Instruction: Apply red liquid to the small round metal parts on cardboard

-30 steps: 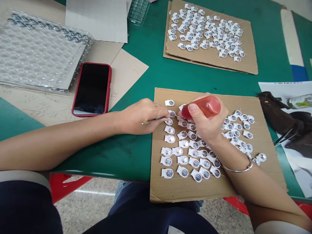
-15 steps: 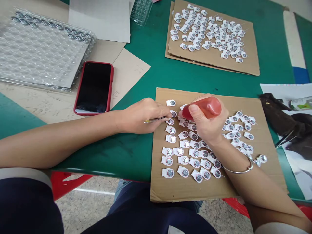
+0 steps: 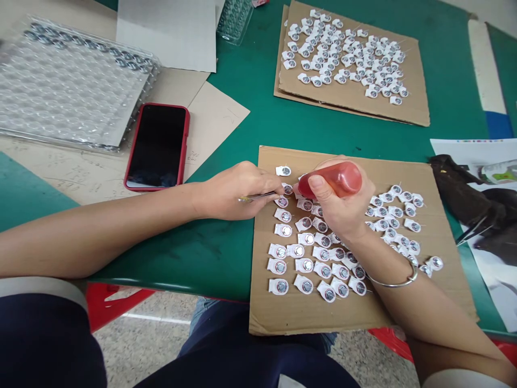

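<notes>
- My left hand (image 3: 230,191) was closed around thin metal tweezers (image 3: 258,197), its heel resting at the left edge of the near cardboard sheet (image 3: 307,315); the tweezer tip lay against a small white part (image 3: 281,202) near the top of the left column.
- My right hand (image 3: 341,207) gripped a red squeeze bottle (image 3: 333,180) lying nearly level, thumb across its body and nozzle pointing left, down among the parts just beside the tweezer tip.
- I could not tell whether the nozzle touched a part; my fingers hid that spot.
- The white parts, each with a round metal centre, sat in loose rows on the near cardboard sheet, under and on both sides of my right wrist, which wore a thin silver bangle (image 3: 393,281).
- A second cardboard sheet (image 3: 407,110) lay farther back on the green table (image 3: 250,91), covered with a dense cluster of the same parts.
- A phone in a red case (image 3: 157,146) lay face up to my left, just beside a clear plastic blister tray (image 3: 68,86).
- A dark cloth (image 3: 460,188) lay on printed paper at the right edge.
</notes>
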Tool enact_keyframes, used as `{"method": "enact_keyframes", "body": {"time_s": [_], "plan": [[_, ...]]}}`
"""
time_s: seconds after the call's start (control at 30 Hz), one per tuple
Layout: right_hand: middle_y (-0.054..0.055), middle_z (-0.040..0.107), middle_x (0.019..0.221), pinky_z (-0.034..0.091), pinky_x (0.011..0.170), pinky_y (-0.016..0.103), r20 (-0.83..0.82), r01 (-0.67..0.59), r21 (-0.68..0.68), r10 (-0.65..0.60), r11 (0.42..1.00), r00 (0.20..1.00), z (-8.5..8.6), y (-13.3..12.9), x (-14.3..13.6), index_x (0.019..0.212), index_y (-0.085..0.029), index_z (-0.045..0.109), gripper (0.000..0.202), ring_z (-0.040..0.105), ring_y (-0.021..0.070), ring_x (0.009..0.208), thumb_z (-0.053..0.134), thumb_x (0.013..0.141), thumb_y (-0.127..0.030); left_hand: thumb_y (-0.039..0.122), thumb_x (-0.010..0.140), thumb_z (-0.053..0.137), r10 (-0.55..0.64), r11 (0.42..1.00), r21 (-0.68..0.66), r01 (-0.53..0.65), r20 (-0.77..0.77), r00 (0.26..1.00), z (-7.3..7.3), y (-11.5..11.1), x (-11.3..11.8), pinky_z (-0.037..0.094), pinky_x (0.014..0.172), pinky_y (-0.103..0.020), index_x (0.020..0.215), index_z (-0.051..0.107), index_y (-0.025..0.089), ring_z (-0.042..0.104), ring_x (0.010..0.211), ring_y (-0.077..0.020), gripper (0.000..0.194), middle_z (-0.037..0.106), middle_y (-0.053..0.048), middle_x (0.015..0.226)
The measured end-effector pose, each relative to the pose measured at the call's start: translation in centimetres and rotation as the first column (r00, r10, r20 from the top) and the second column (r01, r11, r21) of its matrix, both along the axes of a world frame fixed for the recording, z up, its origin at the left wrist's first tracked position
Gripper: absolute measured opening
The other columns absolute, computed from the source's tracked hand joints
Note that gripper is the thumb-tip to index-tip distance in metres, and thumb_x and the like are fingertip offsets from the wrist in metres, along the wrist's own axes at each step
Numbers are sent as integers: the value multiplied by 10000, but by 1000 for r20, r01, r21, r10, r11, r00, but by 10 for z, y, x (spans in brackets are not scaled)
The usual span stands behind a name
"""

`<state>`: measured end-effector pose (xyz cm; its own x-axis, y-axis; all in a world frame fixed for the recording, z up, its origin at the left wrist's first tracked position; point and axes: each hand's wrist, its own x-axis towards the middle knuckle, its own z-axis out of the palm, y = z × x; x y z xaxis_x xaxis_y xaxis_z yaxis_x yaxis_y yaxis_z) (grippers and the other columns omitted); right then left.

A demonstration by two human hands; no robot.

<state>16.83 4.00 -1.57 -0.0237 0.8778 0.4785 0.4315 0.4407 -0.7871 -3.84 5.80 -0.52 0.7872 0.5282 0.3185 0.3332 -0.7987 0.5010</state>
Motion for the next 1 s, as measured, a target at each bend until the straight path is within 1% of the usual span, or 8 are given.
{"method": "enact_keyframes", "body": {"time_s": [0.13,0.2,0.3,0.4,0.5,0.6,0.77,1.0], "plan": [[11,569,647,453,453,300,-256,-6,-107,-21,994,966,11,6,3,771,-199,547,245,587,141,552,612,738,-433,167,855,511,-3,999,33,1,67,998,-3,0,-1,461,620,-186,902,596,152,660,743,-109,98,697,-38,885],[-1,537,566,373,347,262,-418,10,-146,-71,989,906,23,14,9,767,-190,531,284,573,140,475,561,765,-472,163,848,522,3,999,42,-7,86,996,-5,-1,-1,469,621,-184,905,598,148,662,744,-110,96,699,-41,878],[5,523,547,339,326,249,-552,51,-199,-155,979,819,42,28,24,778,-187,527,403,594,161,494,541,723,-586,177,845,539,65,996,53,-71,117,991,-6,-4,2,482,626,-184,915,605,158,665,740,-109,99,704,-38,871],[24,537,561,331,343,241,-555,2,-218,-126,976,822,59,38,37,756,-189,502,412,605,160,541,534,710,-596,190,838,558,205,972,81,-220,165,965,-6,-5,6,495,618,-177,911,622,168,667,728,-107,99,709,-33,867],[37,582,650,343,379,234,-500,-93,-221,-30,971,866,71,46,40,780,-196,493,320,600,137,593,520,765,-515,201,821,583,341,923,112,-367,199,919,-9,-2,9,503,587,-171,888,638,154,661,664,-104,99,713,-38,820],[42,600,724,348,410,237,-461,-152,-230,30,961,887,79,52,33,813,-206,514,265,597,137,639,515,790,-471,213,824,573,376,904,140,-403,186,908,-15,0,7,510,568,-184,887,634,157,657,632,-110,104,711,-46,807],[46,579,653,351,387,245,-459,-119,-159,33,980,888,81,53,12,759,-187,521,335,617,167,621,509,779,-521,171,828,554,260,926,226,-303,202,944,-26,0,5,545,674,-215,970,588,168,674,833,-143,146,702,-51,921],[15,533,571,335,326,225,-523,-82,-131,1,988,852,63,49,4,737,-158,538,306,642,190,580,568,775,-460,149,825,533,198,942,236,-240,191,962,-28,0,5,540,709,-218,991,556,164,671,848,-138,168,694,-55,940]]}}
